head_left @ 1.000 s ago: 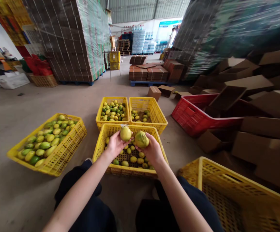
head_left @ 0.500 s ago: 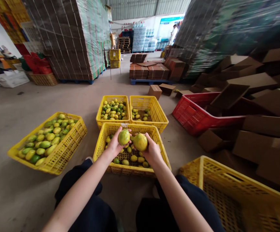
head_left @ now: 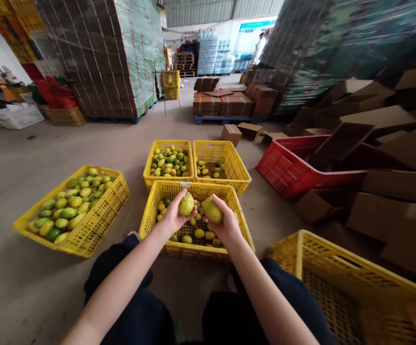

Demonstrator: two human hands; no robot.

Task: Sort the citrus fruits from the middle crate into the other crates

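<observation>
Above the near yellow crate (head_left: 245, 225), my left hand (head_left: 174, 213) is closed around a yellow-green fruit (head_left: 186, 204). My right hand (head_left: 228, 224) grips another, slightly larger yellow-green fruit (head_left: 212, 210) just to the right of it. The two fruits are a small distance apart. Inside the crate below lie several loose fruits (head_left: 199, 234), partly hidden by my hands. Behind it stand a well-filled yellow crate (head_left: 149, 167) and a yellow crate with fewer fruits (head_left: 238, 165).
A tilted yellow crate full of fruit (head_left: 102, 225) is at the left. At the lower right stands a large yellow crate (head_left: 365, 266), with a red crate (head_left: 283, 167) and cardboard boxes (head_left: 390, 211) beyond. A person (head_left: 260, 48) is far back.
Both fruits have turned in my fingers, and the gap between them has widened slightly. My right hand has shifted a little to the right.
</observation>
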